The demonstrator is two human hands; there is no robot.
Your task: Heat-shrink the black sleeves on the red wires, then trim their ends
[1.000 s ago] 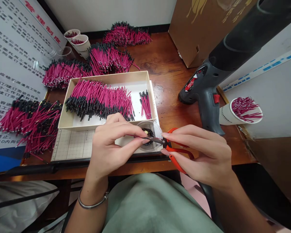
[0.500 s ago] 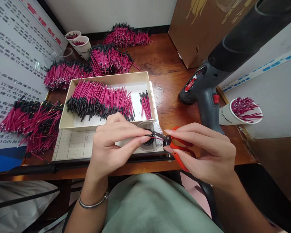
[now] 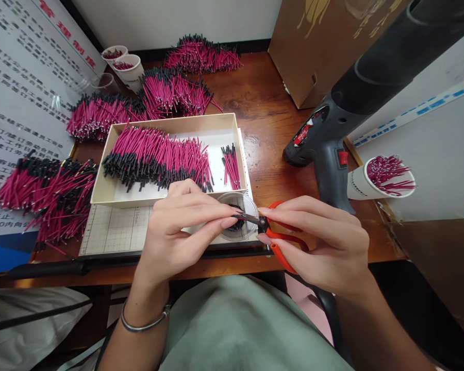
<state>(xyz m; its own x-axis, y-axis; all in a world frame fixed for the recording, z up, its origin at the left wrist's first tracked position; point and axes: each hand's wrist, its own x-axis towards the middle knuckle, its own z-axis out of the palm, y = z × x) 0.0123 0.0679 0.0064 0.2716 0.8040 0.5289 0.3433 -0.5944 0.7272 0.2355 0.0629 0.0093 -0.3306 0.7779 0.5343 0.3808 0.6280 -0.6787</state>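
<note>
My left hand (image 3: 181, 226) is closed in a pinch, thumb against forefinger, on a thin wire (image 3: 237, 210) whose body is mostly hidden by the fingers. In my right hand (image 3: 325, 237) are small scissors (image 3: 263, 223) with orange handles, their dark blades reaching to the left fingertips. Both hands are over a clear round dish (image 3: 251, 200) holding small black pieces (image 3: 236, 226). Behind them stands a cream box (image 3: 232, 119) with a big row of magenta wires (image 3: 158, 154) with black ends, and a small bundle (image 3: 231, 167) at its right.
Heaps of similar wires (image 3: 178, 93) lie on the wooden table (image 3: 263, 93). A gridded paper cutter (image 3: 112, 232) is under the box. A heat gun (image 3: 328, 139) stands at right, by a paper cup (image 3: 358, 183) of wires. More cups (image 3: 131, 77) stand back left.
The scissor blades have moved slightly left, closer to my left fingertips. The magenta length that showed along the blades is no longer visible. The whole view has shifted slightly.
</note>
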